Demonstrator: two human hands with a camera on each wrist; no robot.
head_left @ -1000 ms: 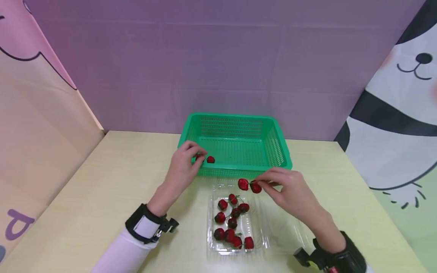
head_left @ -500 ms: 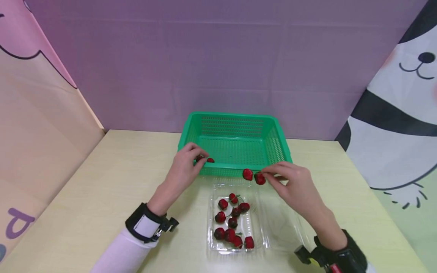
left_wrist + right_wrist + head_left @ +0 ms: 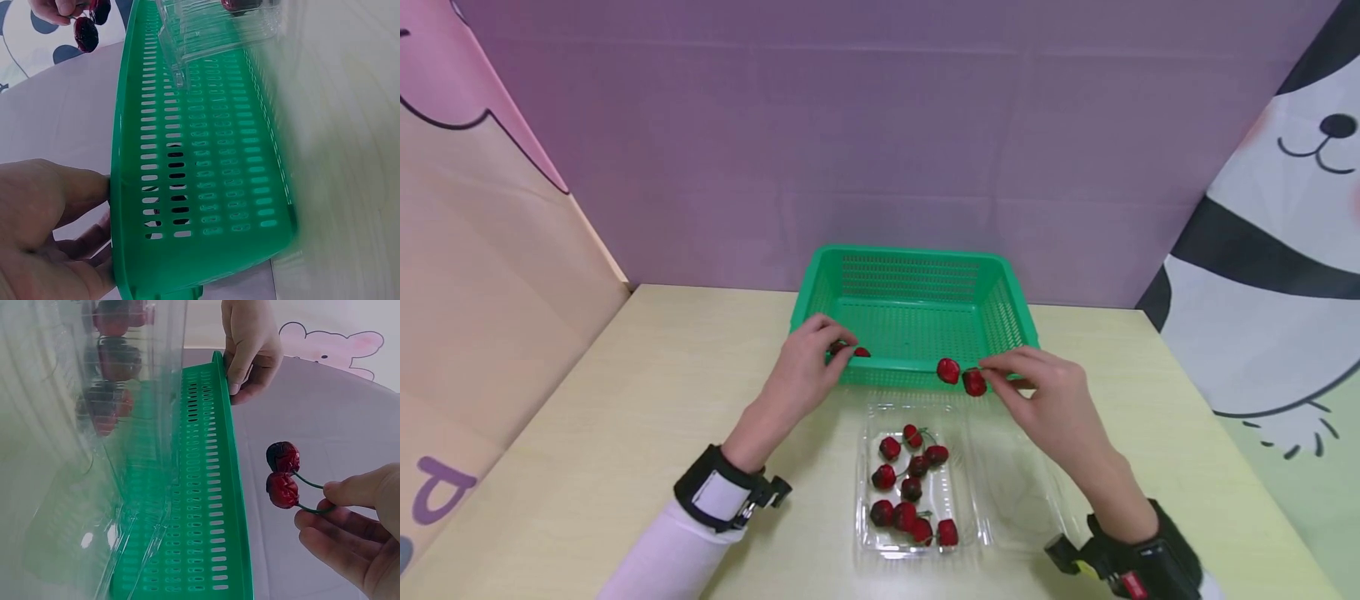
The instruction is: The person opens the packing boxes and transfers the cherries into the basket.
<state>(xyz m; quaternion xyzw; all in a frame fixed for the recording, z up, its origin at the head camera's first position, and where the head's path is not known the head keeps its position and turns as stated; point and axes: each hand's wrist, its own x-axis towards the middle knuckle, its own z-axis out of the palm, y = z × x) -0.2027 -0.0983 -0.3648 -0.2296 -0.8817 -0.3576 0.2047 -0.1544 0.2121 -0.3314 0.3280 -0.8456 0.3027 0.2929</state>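
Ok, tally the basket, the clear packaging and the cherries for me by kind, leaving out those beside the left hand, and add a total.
Green plastic basket: 1
Open clear plastic clamshell: 1
Cherries lying in it: 10
Cherries hanging by their stems from the right hand: 2
Total: 14

Table (image 3: 647, 400), pale wood-look top, below the left hand (image 3: 801, 367) and the right hand (image 3: 1051, 404). Purple backdrop (image 3: 887, 125), faintly creased, upright beyond both hands. Peach-and-pink panel (image 3: 490, 267), black outlines, left of the left hand; purple letter-like mark (image 3: 430, 477) low on it. Panda print (image 3: 1277, 267), black and white, smiling, right of the right hand.
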